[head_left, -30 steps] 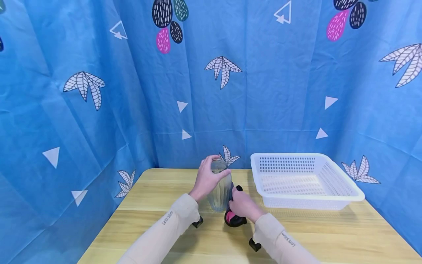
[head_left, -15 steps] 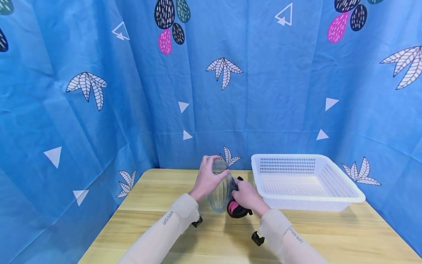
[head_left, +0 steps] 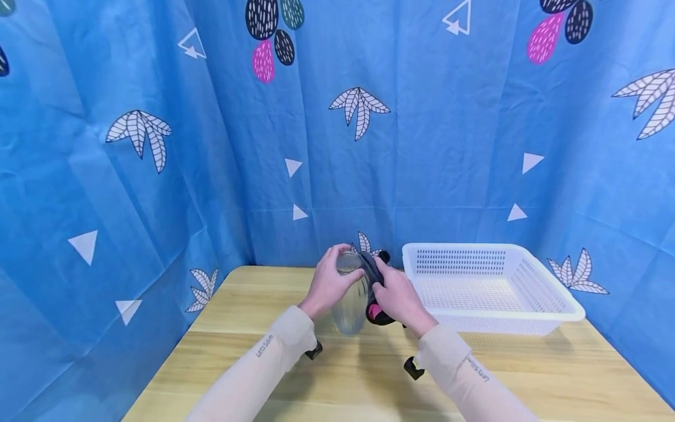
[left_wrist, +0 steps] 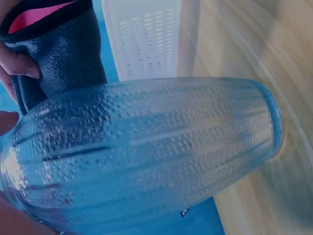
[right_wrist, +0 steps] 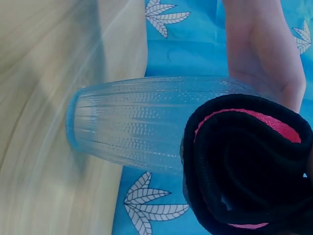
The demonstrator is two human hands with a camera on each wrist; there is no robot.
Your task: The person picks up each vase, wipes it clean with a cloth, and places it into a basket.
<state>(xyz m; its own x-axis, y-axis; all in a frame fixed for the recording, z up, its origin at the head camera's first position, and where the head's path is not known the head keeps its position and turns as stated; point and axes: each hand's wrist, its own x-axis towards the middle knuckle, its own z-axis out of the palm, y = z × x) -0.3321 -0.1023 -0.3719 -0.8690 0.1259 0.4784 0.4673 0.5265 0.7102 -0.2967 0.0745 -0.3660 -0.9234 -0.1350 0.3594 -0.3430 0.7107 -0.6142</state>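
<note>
A clear ribbed glass vase (head_left: 349, 310) stands upright on the table. My left hand (head_left: 326, 285) grips it round the rim from the left, thumb toward me. In my right hand (head_left: 399, 294) is a folded dark grey fuzzy cloth (head_left: 372, 269) with black edging and pink lining. The cloth is at the vase's upper right side, just below the rim. In the left wrist view the cloth (left_wrist: 71, 54) meets the glass near its top, and right-hand fingers curl on it. Seen from the right wrist, the rolled cloth (right_wrist: 195, 196) hides the vase's upper part.
A white perforated plastic basket (head_left: 495, 322) sits right of the hands on the wooden table (head_left: 211, 363). Blue patterned curtains (head_left: 448, 146) hang behind and at both sides. Black wrist mounts (head_left: 413, 368) hang below the sleeves.
My right hand has moved the cloth up along the vase's right side, from its lower part to near the rim. My left hand and the vase stay in place.
</note>
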